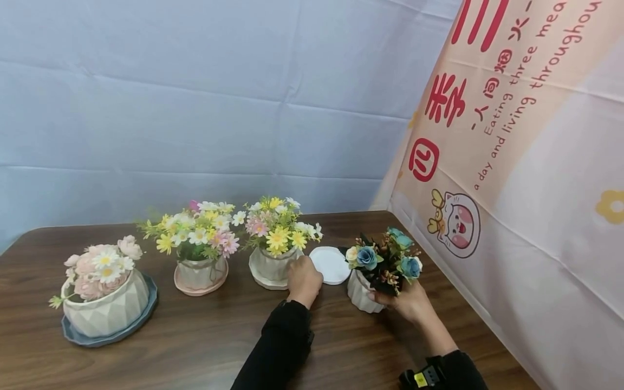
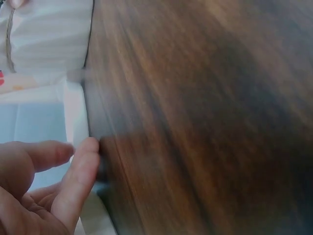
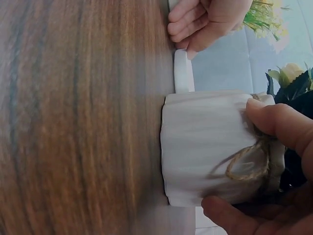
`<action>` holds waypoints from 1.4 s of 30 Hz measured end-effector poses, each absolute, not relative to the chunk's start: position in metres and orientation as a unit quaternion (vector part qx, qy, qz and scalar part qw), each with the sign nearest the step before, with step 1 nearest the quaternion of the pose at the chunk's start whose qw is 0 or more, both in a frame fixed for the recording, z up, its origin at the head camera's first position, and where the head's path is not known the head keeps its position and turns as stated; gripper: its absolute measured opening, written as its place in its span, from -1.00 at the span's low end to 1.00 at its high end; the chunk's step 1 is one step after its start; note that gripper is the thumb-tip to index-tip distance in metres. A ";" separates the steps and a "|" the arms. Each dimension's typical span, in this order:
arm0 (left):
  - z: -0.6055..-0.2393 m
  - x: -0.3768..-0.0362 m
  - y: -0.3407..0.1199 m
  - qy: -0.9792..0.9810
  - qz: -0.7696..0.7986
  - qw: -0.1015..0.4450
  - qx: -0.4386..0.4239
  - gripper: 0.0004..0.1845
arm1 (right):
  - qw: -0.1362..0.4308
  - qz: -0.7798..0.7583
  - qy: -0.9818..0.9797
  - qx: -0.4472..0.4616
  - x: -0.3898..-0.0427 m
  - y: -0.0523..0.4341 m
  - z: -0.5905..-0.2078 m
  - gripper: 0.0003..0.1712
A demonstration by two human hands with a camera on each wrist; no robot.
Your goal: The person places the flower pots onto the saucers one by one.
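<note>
My right hand (image 1: 407, 300) grips a white ribbed flowerpot (image 1: 362, 292) holding blue and cream artificial flowers (image 1: 385, 260). In the right wrist view, thumb and fingers lie on either side of this pot (image 3: 210, 147), near the twine bow (image 3: 247, 166) round its rim. My left hand (image 1: 304, 279) pinches the near left edge of a round white saucer (image 1: 331, 265), which lies flat on the table just behind and left of the pot. In the left wrist view, the left hand's thumb and fingertips (image 2: 88, 147) meet at the saucer's rim (image 2: 76, 110).
A pot of yellow and pink daisies (image 1: 275, 262) stands on a white saucer, close to the left hand. Further left are another daisy pot (image 1: 197, 273) on a pink saucer and a wide white pot (image 1: 107, 306) on a blue tray (image 1: 151, 306). A printed cloth (image 1: 526, 238) borders the right side.
</note>
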State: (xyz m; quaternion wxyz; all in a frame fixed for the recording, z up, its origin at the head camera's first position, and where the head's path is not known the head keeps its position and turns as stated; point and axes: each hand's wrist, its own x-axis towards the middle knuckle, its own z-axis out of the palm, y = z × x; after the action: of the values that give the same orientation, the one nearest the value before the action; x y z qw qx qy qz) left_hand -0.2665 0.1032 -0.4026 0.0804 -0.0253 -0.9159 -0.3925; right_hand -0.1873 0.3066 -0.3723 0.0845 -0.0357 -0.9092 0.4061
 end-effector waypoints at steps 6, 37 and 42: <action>-0.402 -0.265 0.108 -0.909 -0.413 0.062 -0.024 -0.95 | 0.080 0.402 -0.911 -0.045 -0.185 0.307 -0.372 0.01; -0.399 -0.268 0.115 -0.862 -0.500 0.080 0.008 -0.77 | 0.086 0.393 -0.915 -0.032 -0.185 0.305 -0.370 0.00; -0.393 -0.268 0.113 -0.841 -0.537 0.074 0.001 -0.80 | 0.088 0.397 -0.913 -0.035 -0.184 0.305 -0.370 -0.01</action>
State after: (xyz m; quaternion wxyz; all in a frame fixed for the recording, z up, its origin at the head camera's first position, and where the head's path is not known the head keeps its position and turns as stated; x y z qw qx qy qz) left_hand -0.2677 0.1130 -0.3935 0.0743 0.0006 -0.8405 -0.5367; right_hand -0.1839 0.3050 -0.3705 0.0876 -0.0350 -0.9130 0.3969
